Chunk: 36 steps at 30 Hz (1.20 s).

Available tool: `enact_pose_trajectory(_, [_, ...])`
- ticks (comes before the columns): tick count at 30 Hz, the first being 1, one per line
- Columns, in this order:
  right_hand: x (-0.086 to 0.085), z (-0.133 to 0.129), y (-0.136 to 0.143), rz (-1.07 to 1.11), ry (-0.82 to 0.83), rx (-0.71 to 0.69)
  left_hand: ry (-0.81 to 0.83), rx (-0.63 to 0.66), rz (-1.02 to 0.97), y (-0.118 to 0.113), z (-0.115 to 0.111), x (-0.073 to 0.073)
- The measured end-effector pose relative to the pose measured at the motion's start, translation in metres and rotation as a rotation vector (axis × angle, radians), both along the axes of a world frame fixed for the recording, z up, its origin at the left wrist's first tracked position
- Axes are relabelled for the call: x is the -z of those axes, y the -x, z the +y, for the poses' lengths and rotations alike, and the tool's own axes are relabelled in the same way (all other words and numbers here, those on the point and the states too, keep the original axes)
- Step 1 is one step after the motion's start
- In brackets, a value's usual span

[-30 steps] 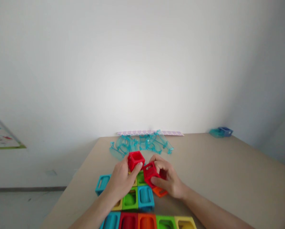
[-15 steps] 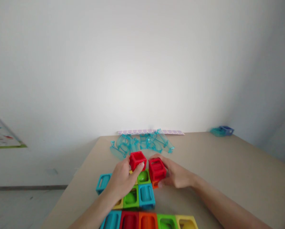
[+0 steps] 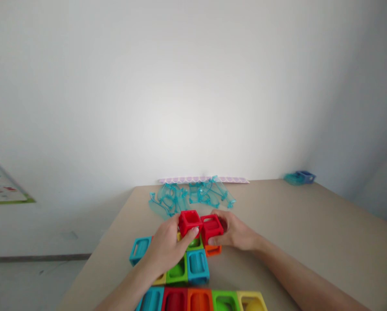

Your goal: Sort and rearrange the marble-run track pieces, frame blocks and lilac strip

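Observation:
Thumb and fingers of my left hand (image 3: pixel 169 242) grip a red hollow cube block (image 3: pixel 189 221) by its sides. Another red cube block (image 3: pixel 211 226), with slotted faces, is held in my right hand (image 3: pixel 234 231), right beside the first; the two appear to touch. Under the right-hand block an orange block (image 3: pixel 213 250) shows in part. Below the hands lie a green block (image 3: pixel 177 273), a blue block (image 3: pixel 197 265) and, partly hidden by my left hand, some yellow ones. Further left sits a separate-looking blue block (image 3: pixel 140 249).
A row of coloured blocks (image 3: pixel 199 300) runs along the near edge of view. Clear teal plastic pieces (image 3: pixel 193 194) lie behind my hands, before a purple patterned strip (image 3: pixel 204 179) at the wall. A dark blue box (image 3: pixel 306 176) stands at the far right corner of the table (image 3: pixel 277 216).
The two red blocks have come together: the left one moved slightly right and toward me, the right one slightly left. My right thumb now presses higher on its block, and more of the orange block shows.

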State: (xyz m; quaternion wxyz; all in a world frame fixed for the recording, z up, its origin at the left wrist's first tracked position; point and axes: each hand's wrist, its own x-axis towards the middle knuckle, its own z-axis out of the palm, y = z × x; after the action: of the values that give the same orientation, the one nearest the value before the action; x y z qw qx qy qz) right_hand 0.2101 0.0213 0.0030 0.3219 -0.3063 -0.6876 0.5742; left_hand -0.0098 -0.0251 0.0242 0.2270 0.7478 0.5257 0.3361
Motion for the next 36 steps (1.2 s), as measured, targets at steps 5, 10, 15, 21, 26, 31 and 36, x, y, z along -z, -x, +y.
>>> enact_pose_trajectory(5, [0.012,0.002,0.006,0.065,-0.011,0.051,-0.005,0.014,-0.001,-0.001,-0.001,0.001])
enact_pose_trajectory(10, [0.026,0.001,0.014,0.12,-0.143,0.196,-0.007,0.03,-0.04,-0.001,-0.001,0.001])
enact_pose_trajectory(15, [0.024,-0.002,0.015,0.132,-0.216,0.223,0.009,0.028,-0.158,0.0,0.002,0.003])
enact_pose_trajectory(21, [0.013,-0.01,0.014,0.019,-0.439,0.313,0.018,0.06,-0.282,0.0,0.003,0.007])
enact_pose_trajectory(26, [0.008,-0.011,0.011,0.02,-0.687,0.357,0.02,0.068,-0.316,0.002,0.001,0.005])
enact_pose_trajectory(31, [0.002,-0.008,0.004,0.032,-0.943,0.29,0.063,0.086,-0.254,0.004,-0.001,0.002])
enact_pose_trajectory(36, [-0.005,-0.009,0.001,-0.08,-1.029,0.212,0.058,0.06,-0.36,0.002,-0.004,0.002])
